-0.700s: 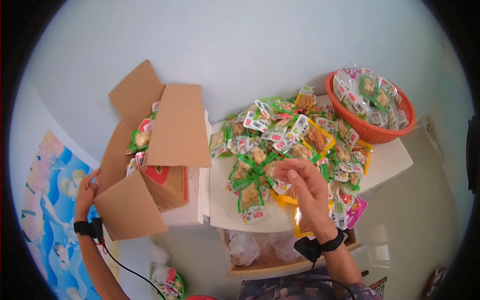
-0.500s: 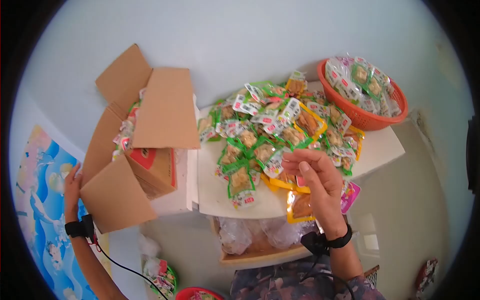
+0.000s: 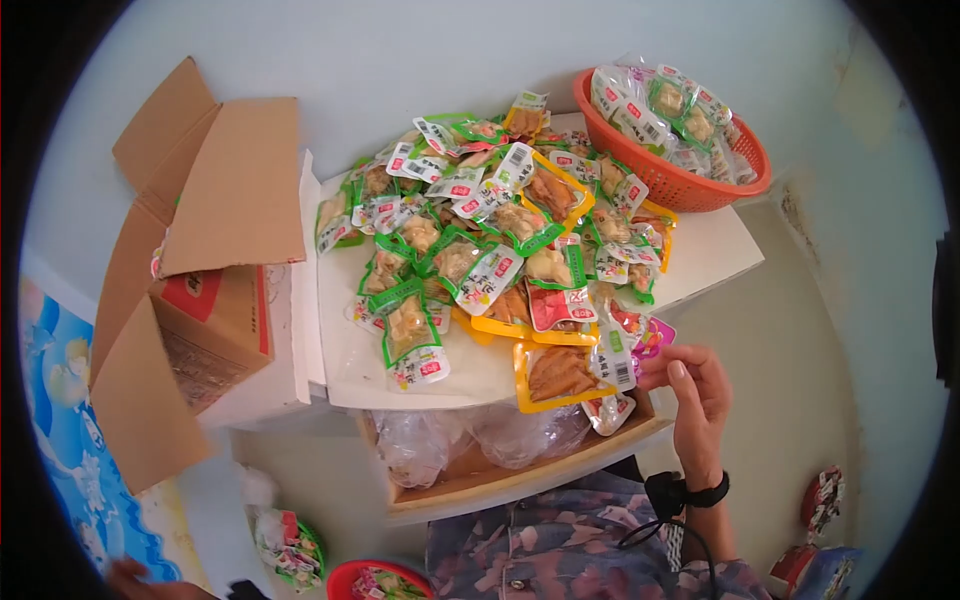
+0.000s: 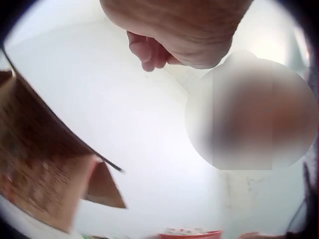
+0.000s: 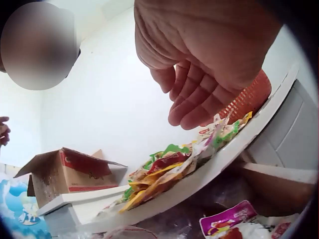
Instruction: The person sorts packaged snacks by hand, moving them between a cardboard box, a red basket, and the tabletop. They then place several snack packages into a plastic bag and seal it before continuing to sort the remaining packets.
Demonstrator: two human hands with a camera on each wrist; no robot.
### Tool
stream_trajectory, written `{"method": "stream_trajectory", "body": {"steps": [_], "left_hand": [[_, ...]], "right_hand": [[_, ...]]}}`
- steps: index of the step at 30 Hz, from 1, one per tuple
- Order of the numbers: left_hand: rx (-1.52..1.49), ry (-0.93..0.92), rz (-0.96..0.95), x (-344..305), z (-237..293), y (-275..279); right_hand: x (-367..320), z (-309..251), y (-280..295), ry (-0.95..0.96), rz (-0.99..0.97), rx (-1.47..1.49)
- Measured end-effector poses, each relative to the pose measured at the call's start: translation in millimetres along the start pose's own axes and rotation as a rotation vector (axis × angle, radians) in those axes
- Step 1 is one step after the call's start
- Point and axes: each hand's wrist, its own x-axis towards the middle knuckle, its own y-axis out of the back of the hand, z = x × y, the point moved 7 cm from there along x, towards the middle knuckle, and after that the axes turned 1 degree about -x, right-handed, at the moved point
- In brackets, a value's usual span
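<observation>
My right hand [image 3: 698, 405] is at the right front of the table, loosely bent fingers beside a purple packet [image 3: 655, 338]. In the right wrist view the right hand [image 5: 204, 59] holds nothing, above the packet pile [image 5: 169, 172]. A heap of green-edged and yellow-edged snack packets [image 3: 490, 270] covers much of the table. One yellow-edged packet [image 3: 562, 374] lies at its front. Blurred at the lower left, my left hand [image 3: 145, 582] is below the box [image 3: 235, 215]; in the left wrist view the left hand [image 4: 174, 35] has loosely curled fingers and nothing in them.
An orange basket [image 3: 690, 182] of packets stands at the back right. Below the table front, a wooden drawer [image 3: 520, 492] holds clear plastic bags. Green [image 3: 318, 560] and red [image 3: 345, 580] containers with packets stand on the floor. Walls rise behind and at the right.
My left hand has left the box flap and dropped low. My right hand has moved right and down, off the pile. The head view has shifted, so table and box sit further left and higher.
</observation>
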Motion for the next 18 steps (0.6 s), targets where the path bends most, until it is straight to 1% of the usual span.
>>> {"method": "stream_trajectory", "body": {"steps": [1,2,4,5,6,7,8,9,11,12,13,14,16,18], "left_hand": [[-0.178,0.006,0.056,-11.0,39.1,7.6],[-0.639,-0.032,0.152,-26.0,88.8,3.4],[-0.621,0.006,-0.517,-91.7,106.4,-18.4],[-0.598,0.016,-0.844,-131.8,118.3,-32.9],[-0.952,-0.003,-0.703,-125.5,184.6,-60.0],[-0.924,-0.062,-0.831,-133.4,213.2,-79.3],[-0.994,-0.074,-0.919,-154.5,231.2,-96.0],[-1.064,-0.086,-1.008,-176.8,247.6,-111.9],[-1.122,-0.088,-1.085,-201.1,275.0,-124.0],[-1.143,-0.133,-1.076,-205.7,287.3,-123.8],[-1.159,-0.178,-1.066,-208.9,297.9,-122.9],[-1.172,-0.225,-1.055,-209.7,307.3,-121.2],[-1.153,-0.227,-1.0,-200.6,320.8,-118.5],[-1.136,-0.2,-0.946,-194.5,327.4,-121.8]], "right_hand": [[-2.2,-0.4,4.1,0.001,0.027,-0.021],[-5.9,1.8,6.5,-0.007,0.0,-0.046],[-14.4,10.8,11.7,-0.022,-0.055,-0.083],[-18.5,15.8,11.7,-0.022,-0.142,-0.127],[-23.7,21.8,10.1,-0.009,-0.222,-0.227],[-29.2,29.3,7.8,0.008,-0.297,-0.326],[-34.7,37.8,3.8,0.025,-0.369,-0.427],[-38.3,46.5,0.6,0.04,-0.386,-0.5],[-34.2,43.7,-13.3,0.173,-0.358,-0.706],[-31.3,42.0,-20.3,0.241,-0.342,-0.81],[-27.6,51.3,-24.1,0.181,-0.366,-0.868],[-27.8,62.0,-29.1,0.212,-0.396,-0.945],[-27.8,83.4,-41.6,0.283,-0.448,-1.097],[-21.0,87.1,-46.8,0.225,-0.499,-1.064]]}}
